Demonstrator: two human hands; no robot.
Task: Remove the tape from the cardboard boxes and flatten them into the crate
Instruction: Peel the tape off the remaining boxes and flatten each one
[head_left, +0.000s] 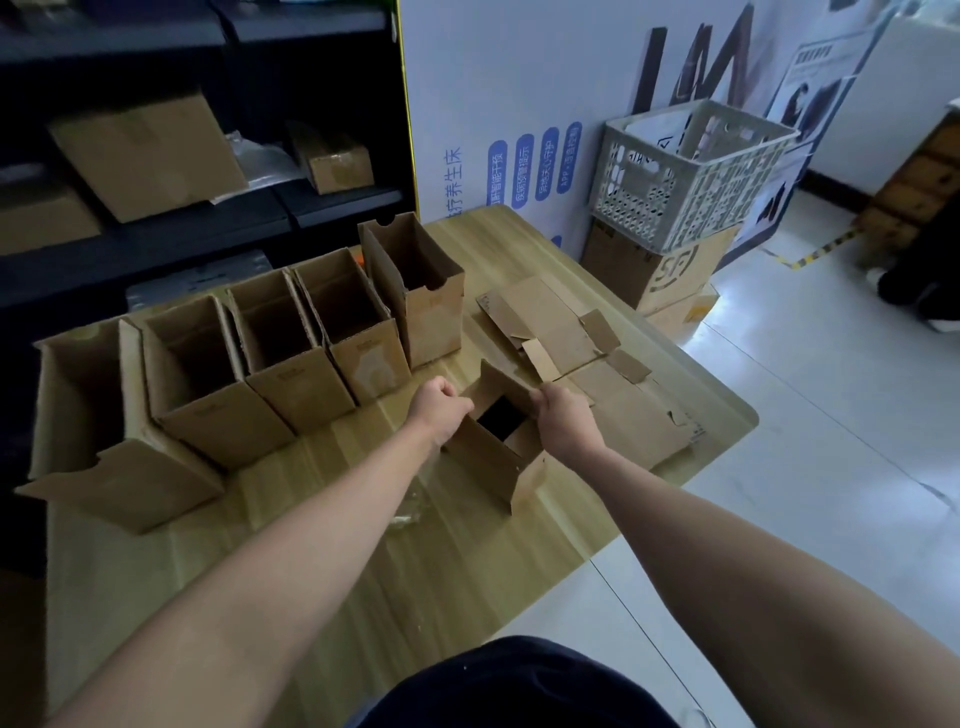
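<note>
A small open cardboard box (491, 462) stands on the wooden table (457, 561) in front of me. My left hand (439, 408) grips its left top edge and my right hand (563, 421) grips its right top flap; the dark inside shows between them. Several open boxes (291, 358) stand in a row at the back left of the table. Flattened cardboard (561, 332) lies on the table's right side. A grey perforated crate (691, 176) sits tilted on a large carton (660, 265) beyond the table's far right corner.
A crumpled piece of clear tape (410, 506) lies on the table under my left forearm. Dark shelves (208, 156) with more cartons stand behind the table. A printed wall panel (519, 104) is at the back. White tiled floor (805, 415) lies to the right.
</note>
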